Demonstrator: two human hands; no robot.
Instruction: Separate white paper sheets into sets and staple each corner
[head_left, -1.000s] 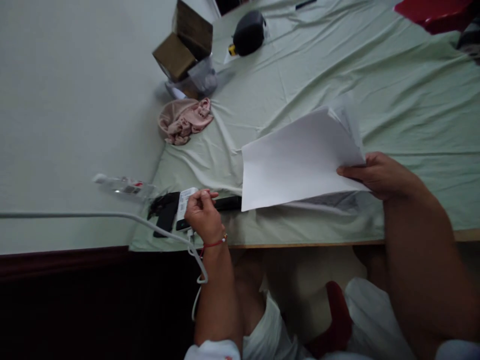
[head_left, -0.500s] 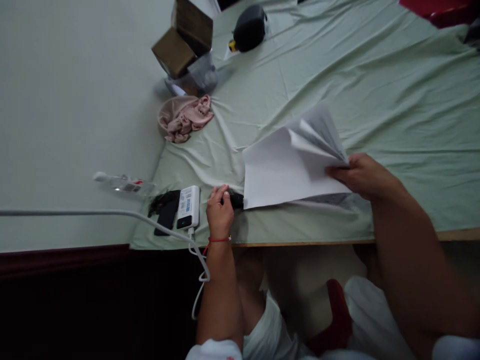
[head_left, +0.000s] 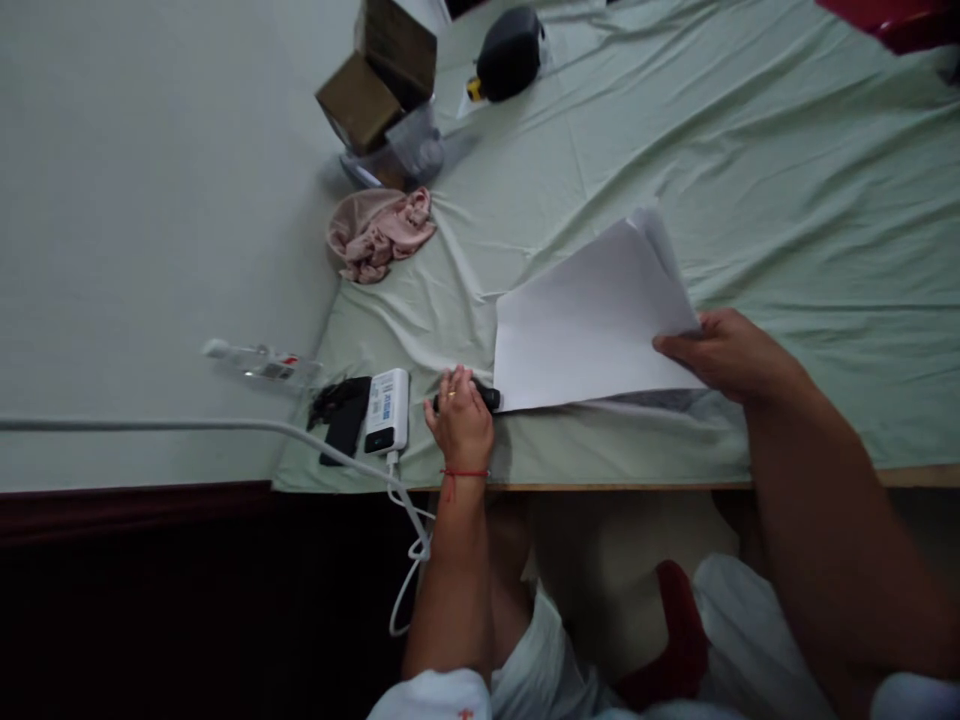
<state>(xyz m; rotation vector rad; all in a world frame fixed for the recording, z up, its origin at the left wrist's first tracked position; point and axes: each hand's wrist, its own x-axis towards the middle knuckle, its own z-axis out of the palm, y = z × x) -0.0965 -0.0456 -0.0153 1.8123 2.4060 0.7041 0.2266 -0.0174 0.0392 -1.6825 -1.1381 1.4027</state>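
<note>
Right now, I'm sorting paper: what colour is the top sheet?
White; the top sheet shows best in head view.

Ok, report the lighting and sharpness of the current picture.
Head view: dim light, lower left nearly black; white papers without glare. Head view: clear bottle blurred, small print on the power bank unreadable. Head view: soft shadow on the cloth beside the left hand.

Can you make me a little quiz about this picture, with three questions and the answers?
1. True or false: the right hand holds the white papers.
2. What does the left hand partly cover? A) the pink cloth; B) a black object; C) the cardboard box.
3. Fill in: the bracelet just behind the left hand is coloured ____.
Key: 1. True; 2. B; 3. red.
</note>
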